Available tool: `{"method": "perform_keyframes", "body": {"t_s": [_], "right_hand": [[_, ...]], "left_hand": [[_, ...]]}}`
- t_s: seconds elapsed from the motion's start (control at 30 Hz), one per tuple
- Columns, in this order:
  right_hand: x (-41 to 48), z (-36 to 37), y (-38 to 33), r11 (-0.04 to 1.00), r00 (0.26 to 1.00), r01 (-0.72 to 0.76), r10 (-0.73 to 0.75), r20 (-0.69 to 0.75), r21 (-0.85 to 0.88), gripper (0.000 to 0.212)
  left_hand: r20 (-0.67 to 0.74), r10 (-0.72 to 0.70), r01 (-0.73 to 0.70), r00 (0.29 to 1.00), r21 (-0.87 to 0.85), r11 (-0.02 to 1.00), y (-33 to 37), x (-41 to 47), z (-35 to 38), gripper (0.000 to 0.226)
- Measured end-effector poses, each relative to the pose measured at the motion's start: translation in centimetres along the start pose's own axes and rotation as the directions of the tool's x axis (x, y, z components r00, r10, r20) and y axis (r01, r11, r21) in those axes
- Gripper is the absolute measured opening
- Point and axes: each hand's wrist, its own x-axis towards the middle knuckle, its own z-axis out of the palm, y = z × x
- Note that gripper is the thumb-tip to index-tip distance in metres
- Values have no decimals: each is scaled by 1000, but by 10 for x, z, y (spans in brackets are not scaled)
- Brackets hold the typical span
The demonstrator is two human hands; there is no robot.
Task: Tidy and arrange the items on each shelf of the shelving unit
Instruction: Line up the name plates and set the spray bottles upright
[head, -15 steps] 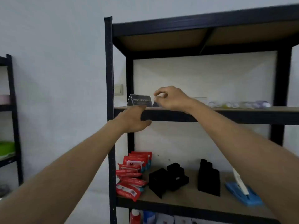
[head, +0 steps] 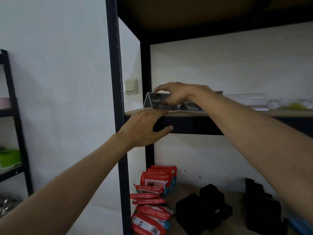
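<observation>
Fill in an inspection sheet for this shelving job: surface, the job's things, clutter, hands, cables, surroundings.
Surface: tan shelf board in a black frame.
Job's things: clear tent sign printed TIMES stands at the board's left end; clear holders to its right; red packets and black stands on the shelf below.
Clutter: blurred pale items at the board's far right; kind unclear.
Hands: right hand pinches the tent sign's ridge; left hand rests on the board's front edge, thumb across the beam.
Cables: nothing seen.
Surroundings: white wall with a light switch; second black rack at left holding a green item.
</observation>
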Motion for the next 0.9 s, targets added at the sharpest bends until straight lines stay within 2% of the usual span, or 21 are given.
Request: {"method": "perform_keyframes", "body": {"t_s": [0.07,0.17,0.3,0.43,0.6,0.9], "right_hand": [[15,1,0,1000,998,13,-13,56,14,60],[29,2,-2,998,997,30,-33,63,48,52],[42,3,-3,999,999,34,-35,19,37,47],[54,10,-9,999,997,44,-42,-72,28,47],[65,17,-9,999,989,39,-35,-146,24,44],[60,12,-7,999,984,-5,12,-180,39,46]], "left_hand": [[-29,27,-26,999,30,999,-7,1,4,49],[-82,55,-49,995,70,996,-14,2,9,54],[-106,83,-75,991,75,994,-20,4,12,57],[-91,52,-44,994,86,995,-26,8,10,66],[-170,73,-56,983,100,993,-28,9,14,71],[-92,43,-29,995,144,989,-30,14,10,73]]}}
